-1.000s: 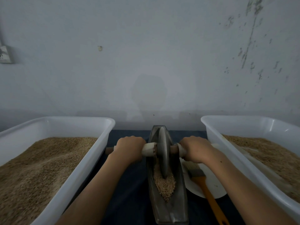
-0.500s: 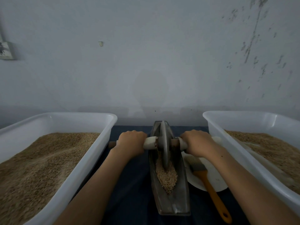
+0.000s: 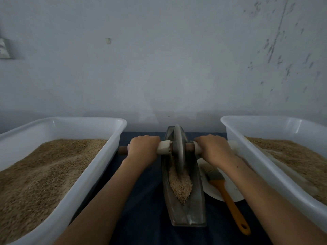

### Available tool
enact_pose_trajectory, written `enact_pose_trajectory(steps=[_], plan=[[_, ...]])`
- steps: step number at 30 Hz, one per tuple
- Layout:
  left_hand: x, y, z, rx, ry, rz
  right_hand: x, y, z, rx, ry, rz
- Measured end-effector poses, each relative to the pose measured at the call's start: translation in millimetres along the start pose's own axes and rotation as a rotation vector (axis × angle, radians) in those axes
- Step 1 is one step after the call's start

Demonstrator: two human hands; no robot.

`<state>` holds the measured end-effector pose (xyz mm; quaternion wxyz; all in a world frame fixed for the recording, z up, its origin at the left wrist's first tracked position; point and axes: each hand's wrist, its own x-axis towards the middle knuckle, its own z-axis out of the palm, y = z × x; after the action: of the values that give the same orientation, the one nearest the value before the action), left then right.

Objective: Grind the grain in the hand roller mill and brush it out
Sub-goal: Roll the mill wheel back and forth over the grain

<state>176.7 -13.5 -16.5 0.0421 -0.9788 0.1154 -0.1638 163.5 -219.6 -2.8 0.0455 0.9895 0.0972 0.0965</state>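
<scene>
We see the mill trough [image 3: 185,206] in the middle, grain [image 3: 180,186] in it, a tub [image 3: 70,188] left of it, another tub [image 3: 265,167] right of it, a plate [image 3: 212,190] just right of it, a brush [image 3: 224,191] on the plate.

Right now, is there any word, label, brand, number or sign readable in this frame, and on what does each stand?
None can be read.
Wall plate at the far left edge: dark marks on it, too blurred and cut off to read.
Hand roller mill, brush, white plate, left tub and right tub: no lettering visible.
Dark specks on the wall are stains, not writing.
</scene>
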Motion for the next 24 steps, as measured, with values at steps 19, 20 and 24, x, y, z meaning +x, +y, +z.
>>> enact_pose_trajectory(steps=[19,20,24], plan=[[-2,-2,-16,-0.044,-0.317,0.029,-1,5,-14,0.035,-0.294,-0.061],[-2,-1,-15,-0.041,-0.296,0.024,0,5,-12,0.037,-0.264,-0.056],[-2,3,-11,0.009,-0.135,0.001,1,6,2,0.041,-0.032,-0.021]])
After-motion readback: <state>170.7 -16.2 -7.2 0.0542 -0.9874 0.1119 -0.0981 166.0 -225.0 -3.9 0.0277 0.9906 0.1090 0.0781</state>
